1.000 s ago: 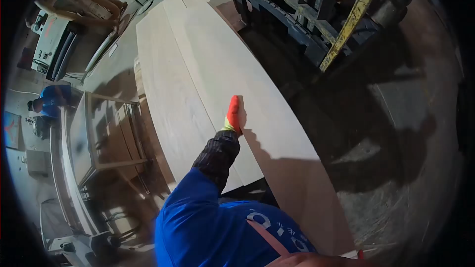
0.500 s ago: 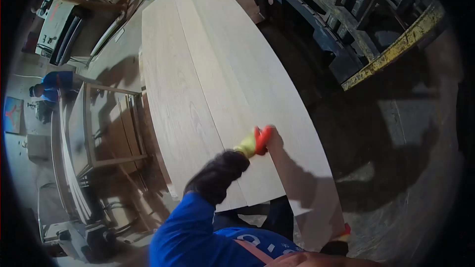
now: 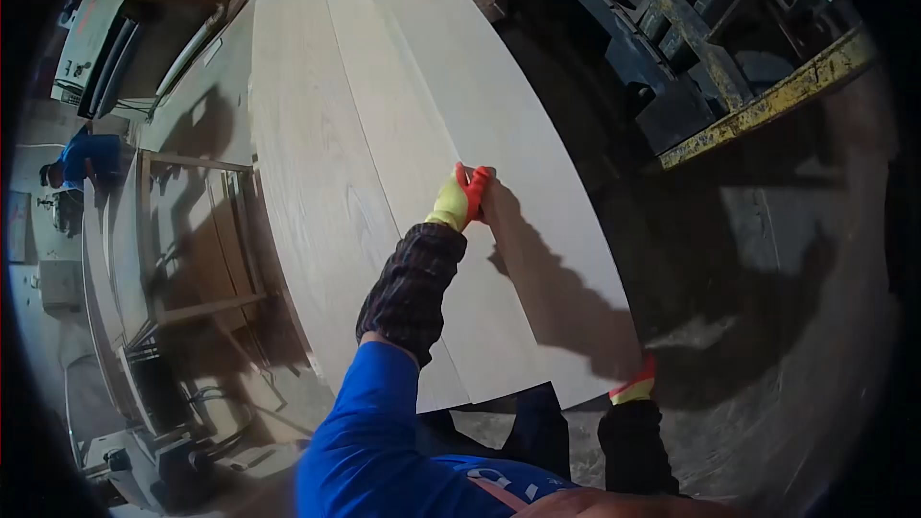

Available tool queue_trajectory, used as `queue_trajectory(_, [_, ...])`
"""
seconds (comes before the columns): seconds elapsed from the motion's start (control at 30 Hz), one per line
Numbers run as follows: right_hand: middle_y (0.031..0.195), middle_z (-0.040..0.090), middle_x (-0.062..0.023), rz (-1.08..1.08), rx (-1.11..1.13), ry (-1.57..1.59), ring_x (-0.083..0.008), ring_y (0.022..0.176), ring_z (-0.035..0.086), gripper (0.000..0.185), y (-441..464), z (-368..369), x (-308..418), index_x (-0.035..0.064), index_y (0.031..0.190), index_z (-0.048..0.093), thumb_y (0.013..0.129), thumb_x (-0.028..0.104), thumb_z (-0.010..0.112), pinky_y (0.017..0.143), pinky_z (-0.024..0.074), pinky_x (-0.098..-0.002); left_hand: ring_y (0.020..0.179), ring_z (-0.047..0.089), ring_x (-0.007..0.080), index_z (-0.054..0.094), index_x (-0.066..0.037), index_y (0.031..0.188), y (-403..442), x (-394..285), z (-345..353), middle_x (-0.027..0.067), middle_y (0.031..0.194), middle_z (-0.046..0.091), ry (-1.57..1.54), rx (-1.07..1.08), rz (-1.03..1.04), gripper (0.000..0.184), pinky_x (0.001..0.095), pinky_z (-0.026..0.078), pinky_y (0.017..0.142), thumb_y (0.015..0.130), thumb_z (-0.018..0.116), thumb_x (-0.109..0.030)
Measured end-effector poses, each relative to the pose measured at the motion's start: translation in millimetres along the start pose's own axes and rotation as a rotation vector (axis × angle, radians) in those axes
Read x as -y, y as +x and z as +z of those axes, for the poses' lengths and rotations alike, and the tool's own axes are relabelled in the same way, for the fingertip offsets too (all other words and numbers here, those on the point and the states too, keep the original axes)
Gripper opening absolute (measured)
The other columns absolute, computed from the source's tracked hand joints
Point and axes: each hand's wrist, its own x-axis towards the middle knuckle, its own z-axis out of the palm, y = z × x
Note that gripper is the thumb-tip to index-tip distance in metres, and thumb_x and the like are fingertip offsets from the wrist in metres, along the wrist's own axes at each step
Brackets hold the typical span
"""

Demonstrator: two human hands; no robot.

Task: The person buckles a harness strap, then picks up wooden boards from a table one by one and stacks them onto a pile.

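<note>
Long pale wooden boards lie side by side. The right-hand wooden board has its left long edge over the neighbouring board, and its near end is at about the same level. My left hand, in a yellow glove with red fingers, is closed at that left edge, well up the board. My right hand, in a matching glove, is at the near right corner with its fingers bent over the edge; part of it is hidden by the board. My arm's shadow falls across the board.
A dark machine with a yellow-edged bar stands at the right. On the left are a wooden frame and a grey tool or machine. Another person in blue bends at the far left.
The right-hand board has slid forward, so its near end sticks out less towards me. Both hands have moved forward with it. The other person's arm has shifted.
</note>
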Motion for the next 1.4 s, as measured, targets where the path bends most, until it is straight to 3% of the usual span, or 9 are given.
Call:
queue_trajectory(0.1, [0.134, 0.055, -0.0083, 0.041, -0.131, -0.027, -0.0273, 0.123, 0.05, 0.058, 2, 66, -3, 0.007, 0.135, 0.052, 0.099, 0.048, 0.034, 0.105, 0.0368, -0.0433, 0.085, 0.065, 0.0175, 0.048, 0.003, 0.129, -6, 17, -2, 0.0135, 0.093, 0.067, 0.171, -0.155, 0.128, 0.069, 0.0328, 0.054, 0.067, 0.089, 0.063, -0.051])
queue_trajectory(0.2, [0.127, 0.059, -0.0092, -0.077, -0.319, -0.343, -0.0244, 0.116, 0.055, 0.061, 10, 59, 3, 0.0029, 0.131, 0.054, 0.099, 0.052, 0.038, 0.1, 0.042, -0.04, 0.093, 0.064, 0.0178, 0.057, 0.003, 0.117, -74, 49, 13, 0.0138, 0.097, 0.067, -0.218, 0.186, -0.09, 0.052, 0.0307, 0.05, 0.082, 0.092, 0.061, -0.043])
queue_trajectory(0.27, [0.123, 0.062, -0.0099, -0.21, -0.409, -0.667, -0.0226, 0.111, 0.059, 0.064, 20, 42, 15, 0.0001, 0.129, 0.055, 0.098, 0.054, 0.041, 0.097, 0.0456, -0.0374, 0.094, 0.065, 0.0214, 0.061, 0.001, 0.109, -148, 62, 35, 0.0168, 0.093, 0.068, 0.222, 0.443, -0.353, 0.049, 0.0334, 0.051, 0.082, 0.093, 0.058, -0.045])
queue_trajectory(0.4, [0.114, 0.066, -0.0107, -0.047, -0.41, -0.644, -0.0199, 0.101, 0.064, 0.069, 34, 32, 13, -0.0042, 0.122, 0.059, 0.096, 0.058, 0.046, 0.089, 0.0504, -0.0326, 0.083, 0.068, 0.0236, 0.059, 0.003, 0.1, -230, 86, 84, 0.0221, 0.085, 0.068, 0.429, 0.341, -0.058, 0.053, 0.0358, 0.054, 0.07, 0.094, 0.052, -0.049])
queue_trajectory(0.53, [0.114, 0.066, -0.0101, -0.103, -0.398, -0.68, -0.0195, 0.1, 0.064, 0.071, 30, 54, 11, -0.0042, 0.12, 0.06, 0.094, 0.06, 0.048, 0.087, 0.051, -0.0322, 0.092, 0.064, 0.0418, 0.061, 0.0, 0.098, -222, 98, 95, 0.0257, 0.089, 0.065, 0.221, 0.325, -0.13, 0.056, 0.0446, 0.05, 0.076, 0.093, 0.049, -0.054])
queue_trajectory(0.63, [0.113, 0.066, -0.0102, -0.087, -0.404, -0.631, -0.0187, 0.101, 0.064, 0.073, 23, 69, 10, -0.004, 0.12, 0.06, 0.092, 0.063, 0.048, 0.089, 0.0499, -0.0312, 0.082, 0.068, 0.0207, 0.059, 0.003, 0.1, -224, 113, 104, 0.0181, 0.088, 0.067, 0.167, 0.276, -0.219, 0.054, 0.0348, 0.055, 0.068, 0.093, 0.056, -0.05])
queue_trajectory(1.2, [0.144, 0.045, -0.0122, -0.237, -0.263, -1.062, -0.0186, 0.131, 0.042, 0.083, 31, 28, 19, -0.0019, 0.143, 0.038, 0.095, 0.065, 0.038, 0.108, 0.0329, -0.0306, 0.081, 0.064, 0.0205, 0.059, 0.0, 0.1, -233, 73, 103, 0.0094, 0.092, 0.065, 0.126, 0.133, -0.305, 0.051, 0.0366, 0.053, 0.067, 0.093, 0.053, -0.051])
queue_trajectory(1.27, [0.15, 0.038, -0.0136, -0.304, -0.275, -1.042, -0.0176, 0.139, 0.033, 0.088, 29, 17, 32, 0.0, 0.148, 0.031, 0.092, 0.067, 0.042, 0.113, 0.0248, -0.0319, 0.074, 0.06, 0.0185, 0.058, -0.001, 0.101, -244, 98, 97, 0.0075, 0.086, 0.062, -0.218, 0.212, -0.34, 0.051, 0.034, 0.05, 0.062, 0.093, 0.053, -0.052])
queue_trajectory(1.4, [0.115, 0.062, -0.0104, 0.006, -0.541, -1.082, -0.0256, 0.104, 0.057, 0.078, 28, -137, 79, 0.0184, 0.133, 0.052, 0.084, 0.078, 0.041, 0.082, 0.0475, -0.0421, 0.062, 0.051, 0.0152, 0.055, -0.003, 0.102, -317, 140, 44, 0.0045, 0.077, 0.055, -0.456, 0.247, -0.401, 0.05, 0.0295, 0.044, 0.055, 0.093, 0.053, -0.052])
